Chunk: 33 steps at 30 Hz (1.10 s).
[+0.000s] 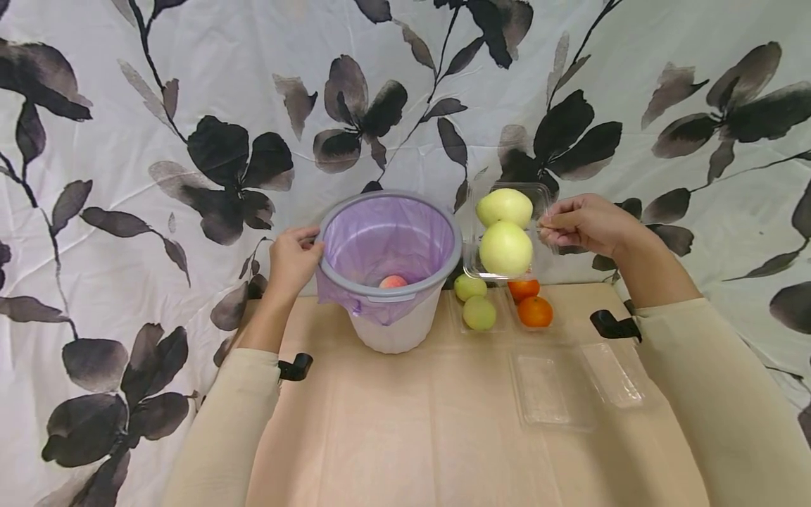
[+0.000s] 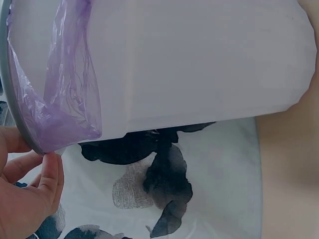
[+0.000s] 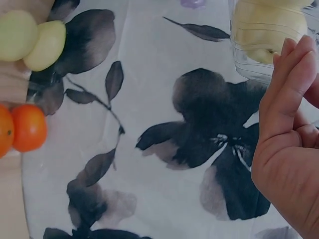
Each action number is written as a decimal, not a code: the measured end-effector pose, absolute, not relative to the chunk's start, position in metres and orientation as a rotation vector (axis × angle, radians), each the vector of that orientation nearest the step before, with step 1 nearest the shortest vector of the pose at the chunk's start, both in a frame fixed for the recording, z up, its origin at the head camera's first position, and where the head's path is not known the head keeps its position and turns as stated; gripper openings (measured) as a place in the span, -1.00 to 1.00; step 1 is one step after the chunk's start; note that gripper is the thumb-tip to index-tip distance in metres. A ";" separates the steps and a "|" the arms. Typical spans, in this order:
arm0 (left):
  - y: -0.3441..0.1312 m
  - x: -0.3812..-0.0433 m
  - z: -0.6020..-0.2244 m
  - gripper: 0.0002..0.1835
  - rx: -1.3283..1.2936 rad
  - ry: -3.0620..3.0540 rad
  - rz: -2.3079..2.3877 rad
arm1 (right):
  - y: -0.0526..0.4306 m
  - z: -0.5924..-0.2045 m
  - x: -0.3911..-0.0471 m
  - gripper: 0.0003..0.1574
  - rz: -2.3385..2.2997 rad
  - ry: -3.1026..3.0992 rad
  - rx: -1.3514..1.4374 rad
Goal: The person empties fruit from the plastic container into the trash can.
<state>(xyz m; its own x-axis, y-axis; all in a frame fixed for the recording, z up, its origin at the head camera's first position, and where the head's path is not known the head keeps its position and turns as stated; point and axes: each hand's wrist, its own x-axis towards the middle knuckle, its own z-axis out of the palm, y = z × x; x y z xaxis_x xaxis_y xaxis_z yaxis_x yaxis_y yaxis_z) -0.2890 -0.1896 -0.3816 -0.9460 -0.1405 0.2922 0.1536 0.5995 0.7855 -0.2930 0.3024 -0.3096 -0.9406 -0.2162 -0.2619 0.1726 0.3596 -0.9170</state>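
Note:
My left hand (image 1: 296,262) pinches the grey rim of a white bin (image 1: 395,331) between fingers and thumb; the left wrist view shows this grip at the rim's edge. A purple plastic bag (image 1: 355,232) lines the bin and folds over its rim. Inside lies a pinkish-red fruit (image 1: 393,282). To the bin's right, my right hand (image 1: 589,224) holds a clear plastic container (image 1: 472,265) by its side, raised above the table. Two pale yellow-green fruits (image 1: 505,248) sit in that container. In the right wrist view the held container is partly out of frame.
Behind the bin's right side, clear trays on the table (image 1: 393,436) bear green fruits (image 1: 479,313) and orange fruits (image 1: 535,311). Nearer, on the right, lie a clear plastic tray (image 1: 551,391) and another clear piece (image 1: 614,377). A flower-patterned cloth (image 1: 241,91) hangs behind.

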 end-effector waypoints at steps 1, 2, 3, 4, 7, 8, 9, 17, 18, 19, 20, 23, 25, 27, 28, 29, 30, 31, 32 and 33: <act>-0.190 -0.289 -0.382 -0.61 -0.014 -2.505 -1.278 | 0.300 -0.308 -0.295 -0.73 -1.612 2.289 -0.040; -0.190 -0.289 -0.382 -0.61 -0.017 -2.507 -1.280 | 0.298 -0.306 -0.297 -0.73 -1.621 2.287 -0.050; -0.190 -0.290 -0.382 -0.61 -0.019 -2.508 -1.281 | 0.295 -0.305 -0.299 -0.73 -1.630 2.285 -0.059; -0.189 -0.290 -0.382 -0.61 -0.022 -2.508 -1.286 | 0.292 -0.304 -0.301 -0.72 -1.636 2.282 -0.070; -0.189 -0.290 -0.383 -0.62 -0.018 -2.511 -1.295 | 0.282 -0.301 -0.306 -0.74 -1.659 2.272 -0.086; -0.189 -0.291 -0.383 -0.62 -0.018 -2.514 -1.296 | 0.278 -0.301 -0.307 -0.75 -1.670 2.265 -0.086; -0.189 -0.291 -0.383 -0.62 -0.018 -2.516 -1.299 | 0.275 -0.300 -0.308 -0.76 -1.681 2.258 -0.081; -0.188 -0.290 -0.385 -0.61 -0.022 -2.520 -1.286 | 0.252 -0.294 -0.317 -0.87 -1.724 2.258 -0.078; -0.188 -0.290 -0.384 -0.61 -0.020 -2.519 -1.284 | 0.249 -0.293 -0.318 -0.88 -1.725 2.255 -0.080; -0.189 -0.289 -0.384 -0.61 -0.018 -2.517 -1.290 | 0.245 -0.291 -0.319 -0.88 -1.722 2.252 -0.082; -0.189 -0.290 -0.384 -0.61 -0.017 -2.516 -1.291 | 0.242 -0.290 -0.320 -0.88 -1.720 2.251 -0.086; -0.191 -0.291 -0.383 -0.61 -0.014 -2.515 -1.294 | 0.233 -0.288 -0.321 -0.88 -1.712 2.254 -0.087; -0.192 -0.292 -0.384 -0.62 -0.011 -2.517 -1.293 | 0.229 -0.289 -0.323 -0.88 -1.706 2.262 -0.097; -0.192 -0.293 -0.385 -0.62 -0.012 -2.520 -1.291 | 0.225 -0.289 -0.325 -0.90 -1.710 2.260 -0.099; -0.192 -0.293 -0.385 -0.62 -0.011 -2.521 -1.290 | 0.224 -0.289 -0.325 -0.90 -1.713 2.259 -0.100; -0.191 -0.293 -0.384 -0.62 -0.012 -2.519 -1.292 | 0.222 -0.290 -0.327 -0.90 -1.713 2.260 -0.103; -0.191 -0.293 -0.384 -0.62 -0.014 -2.520 -1.288 | 0.220 -0.290 -0.328 -0.90 -1.714 2.259 -0.101; -0.191 -0.293 -0.384 -0.62 -0.014 -2.519 -1.284 | 0.218 -0.290 -0.329 -0.89 -1.713 2.255 -0.101; -0.192 -0.293 -0.383 -0.62 -0.015 -2.518 -1.283 | 0.216 -0.289 -0.330 -0.87 -1.708 2.259 -0.101; -0.192 -0.293 -0.383 -0.62 -0.013 -2.518 -1.284 | 0.213 -0.289 -0.332 -0.83 -1.700 2.264 -0.098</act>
<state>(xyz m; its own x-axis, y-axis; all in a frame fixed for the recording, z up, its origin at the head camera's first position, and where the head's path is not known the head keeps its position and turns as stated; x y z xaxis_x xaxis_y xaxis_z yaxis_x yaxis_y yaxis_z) -0.2930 -0.1915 -0.3826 -0.9506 -0.1328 0.2804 0.1490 0.5973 0.7881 -0.3317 0.2134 -0.2889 -0.9503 -0.2367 -0.2024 0.1283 0.2946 -0.9470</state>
